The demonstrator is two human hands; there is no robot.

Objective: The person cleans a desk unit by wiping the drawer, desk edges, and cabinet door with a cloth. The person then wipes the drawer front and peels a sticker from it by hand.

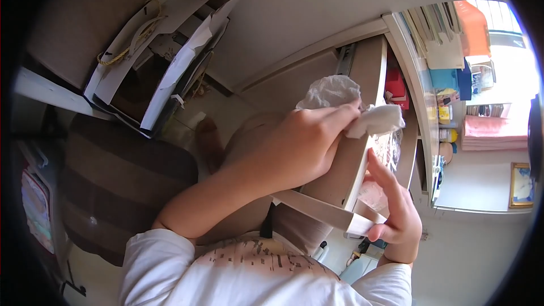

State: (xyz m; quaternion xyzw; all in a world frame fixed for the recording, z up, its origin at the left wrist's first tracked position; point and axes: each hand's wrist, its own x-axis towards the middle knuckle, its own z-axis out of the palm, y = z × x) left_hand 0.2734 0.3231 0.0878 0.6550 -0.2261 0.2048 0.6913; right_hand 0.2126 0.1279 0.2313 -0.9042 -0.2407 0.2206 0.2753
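My left hand [317, 136] pinches a crumpled white cloth or tissue [381, 121] over the side wall of a pulled-out drawer [340, 178]. Part of the white material [331, 92] billows out behind my fingers, against the drawer's outer side. At the drawer's front corner is my right hand [398, 207], its index finger stretched along the inside and its thumb apart near the front panel [358, 224]. My other right fingers are partly hidden. Inside the drawer lie a red box [396, 88] and some clear plastic-wrapped things [391, 150].
A white paper bag [184, 62] with a rope handle stands at the upper left. Below it is a brown striped cushioned seat [124, 181]. Shelves at the right hold books [433, 22], an orange item [473, 28] and folded pink cloth [493, 133].
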